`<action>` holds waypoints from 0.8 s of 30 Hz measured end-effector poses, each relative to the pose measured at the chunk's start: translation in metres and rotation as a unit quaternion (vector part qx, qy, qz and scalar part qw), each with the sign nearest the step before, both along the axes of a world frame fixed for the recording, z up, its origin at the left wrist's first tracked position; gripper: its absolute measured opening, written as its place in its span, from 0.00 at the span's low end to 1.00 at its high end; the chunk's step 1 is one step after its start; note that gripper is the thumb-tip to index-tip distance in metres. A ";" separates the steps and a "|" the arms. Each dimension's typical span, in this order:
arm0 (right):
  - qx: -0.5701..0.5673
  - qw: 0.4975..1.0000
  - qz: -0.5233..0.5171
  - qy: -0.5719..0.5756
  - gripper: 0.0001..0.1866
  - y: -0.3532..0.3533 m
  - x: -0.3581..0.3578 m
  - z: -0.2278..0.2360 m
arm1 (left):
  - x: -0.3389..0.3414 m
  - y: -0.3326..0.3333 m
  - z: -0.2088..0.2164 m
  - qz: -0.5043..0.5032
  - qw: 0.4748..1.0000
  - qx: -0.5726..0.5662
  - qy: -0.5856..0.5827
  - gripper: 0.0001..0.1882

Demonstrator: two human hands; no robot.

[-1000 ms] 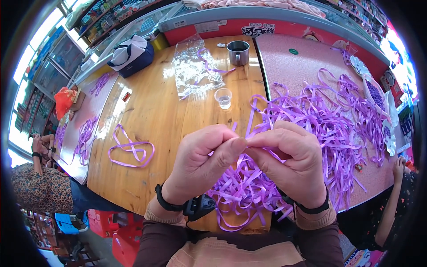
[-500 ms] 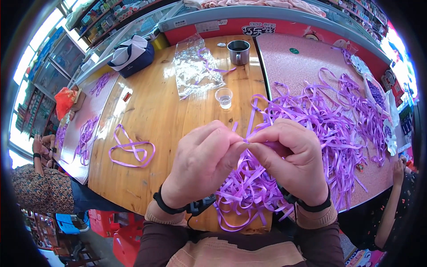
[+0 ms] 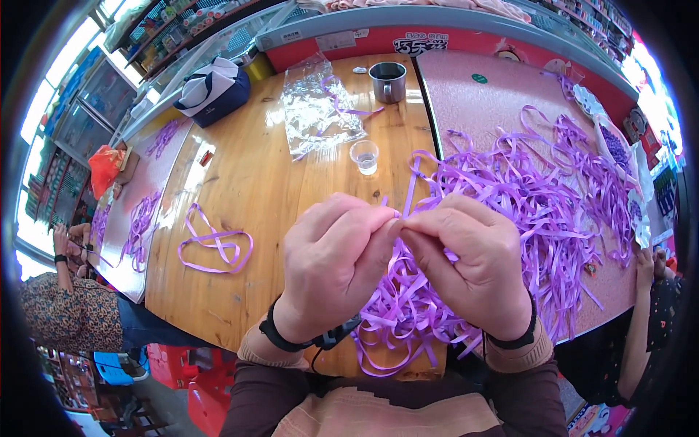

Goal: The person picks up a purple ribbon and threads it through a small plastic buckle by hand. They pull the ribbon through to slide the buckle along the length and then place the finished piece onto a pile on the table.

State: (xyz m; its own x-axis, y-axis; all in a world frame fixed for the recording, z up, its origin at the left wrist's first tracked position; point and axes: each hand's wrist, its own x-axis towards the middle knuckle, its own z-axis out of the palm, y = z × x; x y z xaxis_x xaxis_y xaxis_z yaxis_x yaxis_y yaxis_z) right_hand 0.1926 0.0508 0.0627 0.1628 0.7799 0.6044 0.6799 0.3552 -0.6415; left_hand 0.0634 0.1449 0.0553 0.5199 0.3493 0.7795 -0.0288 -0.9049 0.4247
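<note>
Both hands meet in front of me, above the near part of the wooden table. My left hand (image 3: 331, 255) pinches a purple ribbon between thumb and fingers. Close against it, my right hand (image 3: 473, 255) pinches too, its fingertips on the same ribbon; most of what lies between the fingers is hidden. Beneath and right of the hands spreads a large tangled heap of purple ribbons (image 3: 528, 197). One looped purple ribbon (image 3: 244, 266) lies alone to the left of my left hand.
A small clear plastic cup (image 3: 365, 162), a metal mug (image 3: 388, 89) and a clear plastic bag (image 3: 320, 120) stand or lie farther back. A blue-and-white bag (image 3: 212, 91) sits far left. White trays with small purple pieces (image 3: 617, 154) are far right. People work at both sides.
Both hands have risen slightly, and their fingertips have shifted a little around the ribbon. At the right, the other person's hands have come closer to the table edge.
</note>
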 end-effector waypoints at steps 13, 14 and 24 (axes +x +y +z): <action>0.004 0.989 0.058 0.139 0.09 -0.001 0.002 0.003 | -0.015 0.003 0.014 -0.221 0.861 -0.445 0.109 0.02; 0.016 0.989 0.056 0.135 0.09 -0.001 0.001 0.004 | -0.015 0.001 0.012 -0.220 0.870 -0.430 0.097 0.02; 0.046 0.995 0.054 0.070 0.08 0.002 0.002 0.002 | -0.013 0.004 0.014 -0.239 0.771 -0.583 0.096 0.05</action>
